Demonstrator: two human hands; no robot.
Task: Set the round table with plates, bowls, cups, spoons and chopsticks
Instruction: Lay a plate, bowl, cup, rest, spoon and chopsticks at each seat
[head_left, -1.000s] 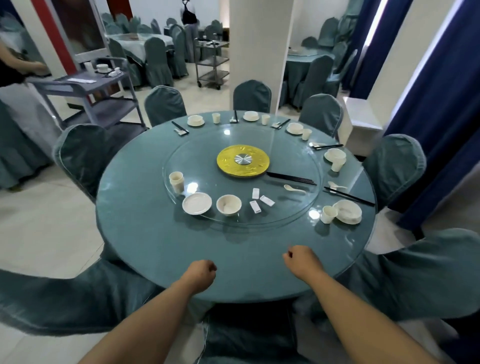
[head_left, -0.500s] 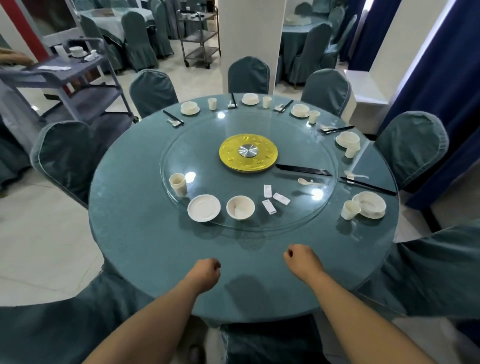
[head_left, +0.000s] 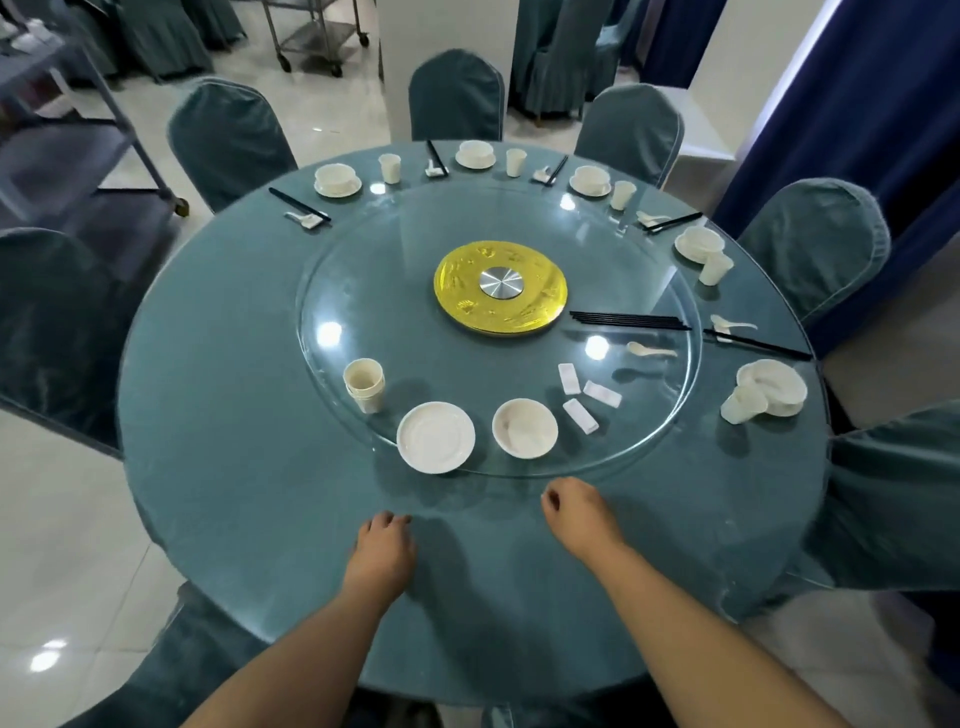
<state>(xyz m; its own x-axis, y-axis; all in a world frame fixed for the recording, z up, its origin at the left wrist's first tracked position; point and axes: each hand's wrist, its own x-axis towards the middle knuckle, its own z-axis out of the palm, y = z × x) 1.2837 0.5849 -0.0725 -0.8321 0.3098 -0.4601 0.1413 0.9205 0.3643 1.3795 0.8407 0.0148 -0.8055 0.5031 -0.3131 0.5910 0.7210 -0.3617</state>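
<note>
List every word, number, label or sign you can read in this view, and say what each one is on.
No readable text in this view.
Gold centre disc: embossed relief patterns, no legible characters.
Three small white rests on the glass turntable: faint pinkish marks, too blurred to read.
Plates, bowls and cups: plain, no markings visible.

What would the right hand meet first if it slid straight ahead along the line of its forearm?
Probably the near rim of the glass turntable, then the white bowl sitting just inside it. The right hand points up and slightly left; its height above the cloth is unclear.
</note>
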